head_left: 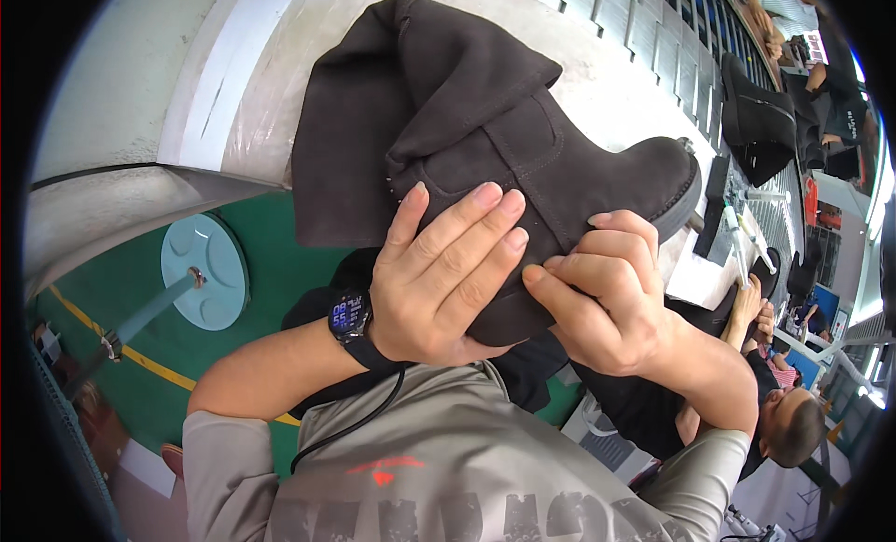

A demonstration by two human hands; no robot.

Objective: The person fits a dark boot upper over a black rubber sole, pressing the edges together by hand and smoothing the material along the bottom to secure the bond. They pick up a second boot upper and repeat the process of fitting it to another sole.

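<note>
my fingers (471, 227) of the left hand (439, 281) lie spread flat over the dark grey suede boot (485, 122), clamped on its heel side. the right hand (611, 295) curls closed beside them, fingertips pressing the boot, whose shaft folds above my fingers.

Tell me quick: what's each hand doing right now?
Left hand: fingers spread, gripping the dark suede boot at its heel.
Right hand: fingers curled, pinching the same boot.
</note>
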